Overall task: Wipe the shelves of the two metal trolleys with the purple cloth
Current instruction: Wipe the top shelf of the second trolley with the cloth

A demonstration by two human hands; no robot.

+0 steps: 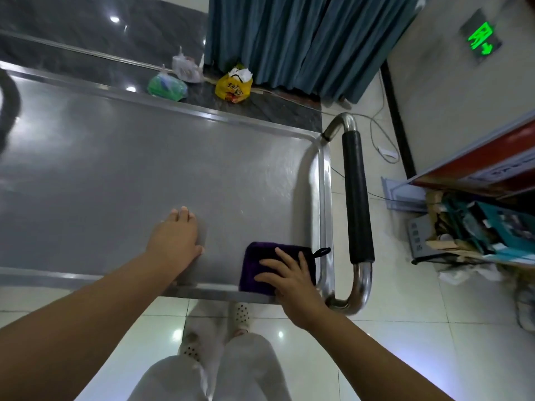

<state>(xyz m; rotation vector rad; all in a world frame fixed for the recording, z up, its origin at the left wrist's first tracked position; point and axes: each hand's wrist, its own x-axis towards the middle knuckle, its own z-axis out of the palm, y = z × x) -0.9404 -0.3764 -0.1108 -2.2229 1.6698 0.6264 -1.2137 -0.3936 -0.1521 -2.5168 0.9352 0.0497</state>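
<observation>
Purple cloth lies folded flat on the top shelf of a metal trolley, in the near right corner, with its lower edge reaching the shelf's front rim. We see the right hand pressing down on it, palm flat and fingers spread wide across the fabric, curled round nothing. A small black loop sticks out of the cloth's right edge and ends just short of the shelf's raised side rim.

To the left of the cloth, and apart from it, we find the left hand resting on the bare steel, fingers straight and close together, holding nothing. Both forearms reach in from the bottom of the view.

At the right end of the trolley we note a bent tube handle wrapped in a black grip. Beyond the far rim runs a dark stone ledge, and on it stand a green bag, a yellow bag and a clear bag. Behind them hangs a blue-grey curtain. A lit green exit sign sits on the wall at upper right, and below it we make out a box of mixed clutter on the pale tiled floor. Under the trolley's front edge we see light trousers and perforated shoes.
</observation>
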